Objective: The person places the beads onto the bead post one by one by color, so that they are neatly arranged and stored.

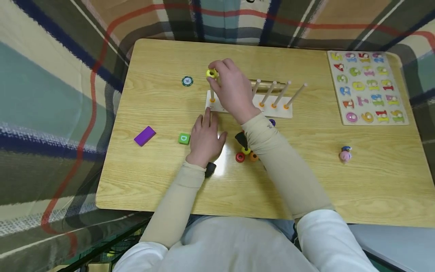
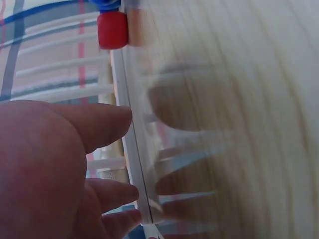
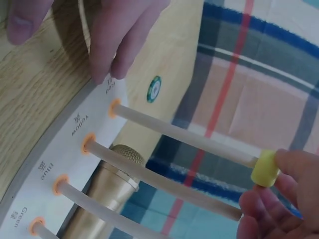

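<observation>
My right hand [image 1: 234, 88] pinches a yellow bead [image 3: 264, 170] between thumb and fingers. In the right wrist view the bead is at the tip of the wooden peg [image 3: 184, 133] at the end labelled Red. That peg rises from a white peg board [image 1: 279, 112], which carries several upright pegs with orange rings at their bases. My left hand [image 1: 205, 136] lies low in front of the board's left end, its extended fingertips at the front edge. In the right wrist view, left fingers [image 3: 107, 47] reach the Red label.
Red [image 1: 240, 157] and orange beads [image 1: 253, 156] lie near my right forearm. A gold microphone [image 3: 107, 191] lies behind the board. Around are a poker chip [image 1: 187, 81], purple block [image 1: 144, 136], green D block [image 1: 184, 138], number puzzle [image 1: 370, 88] and small figurine [image 1: 345, 155].
</observation>
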